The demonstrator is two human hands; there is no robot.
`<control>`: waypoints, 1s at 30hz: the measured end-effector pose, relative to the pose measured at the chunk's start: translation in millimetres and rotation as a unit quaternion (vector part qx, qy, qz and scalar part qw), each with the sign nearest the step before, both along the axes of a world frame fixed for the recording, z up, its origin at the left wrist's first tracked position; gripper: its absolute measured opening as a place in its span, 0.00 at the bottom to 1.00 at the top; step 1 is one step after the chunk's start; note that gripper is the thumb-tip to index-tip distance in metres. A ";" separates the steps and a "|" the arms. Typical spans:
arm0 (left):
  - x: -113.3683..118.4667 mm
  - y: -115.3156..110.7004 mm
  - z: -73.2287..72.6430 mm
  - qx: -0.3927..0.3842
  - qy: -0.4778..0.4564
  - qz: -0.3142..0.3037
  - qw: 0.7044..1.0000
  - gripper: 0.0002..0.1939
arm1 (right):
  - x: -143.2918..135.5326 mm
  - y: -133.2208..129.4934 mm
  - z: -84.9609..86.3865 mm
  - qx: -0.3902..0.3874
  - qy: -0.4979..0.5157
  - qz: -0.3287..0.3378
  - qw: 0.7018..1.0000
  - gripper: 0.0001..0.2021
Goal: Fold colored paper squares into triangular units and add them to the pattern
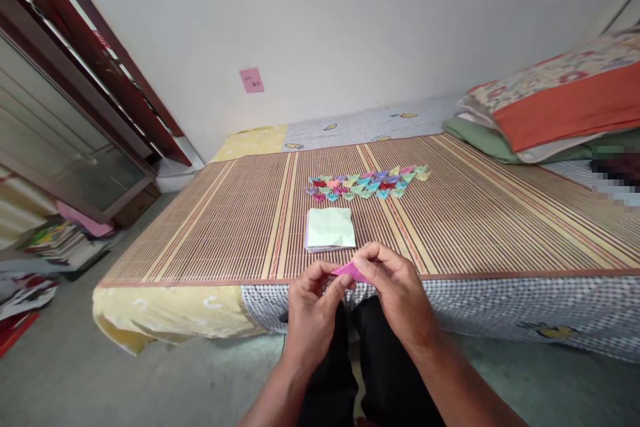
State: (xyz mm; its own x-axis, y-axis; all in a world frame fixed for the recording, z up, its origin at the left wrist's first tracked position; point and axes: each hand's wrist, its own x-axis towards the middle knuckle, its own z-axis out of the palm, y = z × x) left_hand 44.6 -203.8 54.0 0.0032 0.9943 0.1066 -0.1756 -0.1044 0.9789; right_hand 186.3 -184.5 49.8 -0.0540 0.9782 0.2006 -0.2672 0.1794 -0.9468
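Note:
Between my two hands, just over the front edge of the bed, is a folded piece of pink paper (351, 271). My left hand (318, 300) pinches its left end between thumb and fingers. With thumb and forefinger, my right hand (393, 283) grips the right side of the same paper. Part of the fold is hidden behind my fingers. Right beyond my hands lies a stack of square paper sheets (330, 228), pale green on top with visible creases. Farther back, several small folded paper pieces (367, 183) in many colours sit in rows.
A striped bamboo mat (230, 213) covers the bed. Folded bedding (565, 107) is piled at the right. A pink note (251, 80) sticks to the white wall. On the floor at left stands a pile of books and papers (63, 247), near a glass-fronted cabinet (60, 127).

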 end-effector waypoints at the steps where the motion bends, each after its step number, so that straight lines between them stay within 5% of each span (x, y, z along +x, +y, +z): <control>1: 0.4 -0.1 0.2 -0.004 -0.004 0.001 1.000 0.09 | -0.2 -0.1 -0.3 -0.007 0.007 0.009 1.000 0.11; 11: -7.8 5.1 1.7 -0.033 0.024 -0.081 0.996 0.14 | 8.7 2.8 8.9 0.008 -0.065 0.101 0.993 0.11; 20: -6.4 8.3 -5.6 -0.023 -0.055 0.037 0.998 0.11 | 30.3 8.6 6.5 0.021 -0.130 0.032 0.991 0.19; 30: 0.6 7.6 -0.1 -0.015 -0.083 0.056 0.995 0.09 | 16.1 0.8 7.2 0.052 -0.209 0.010 0.977 0.13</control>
State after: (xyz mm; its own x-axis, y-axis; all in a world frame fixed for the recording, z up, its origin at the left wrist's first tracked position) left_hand 45.2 -196.2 54.0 -0.1224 0.9902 0.0677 -0.3235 -0.1043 0.9405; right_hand 202.3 -183.7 56.9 -0.1704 0.9515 0.2561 0.1339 0.2799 -0.9506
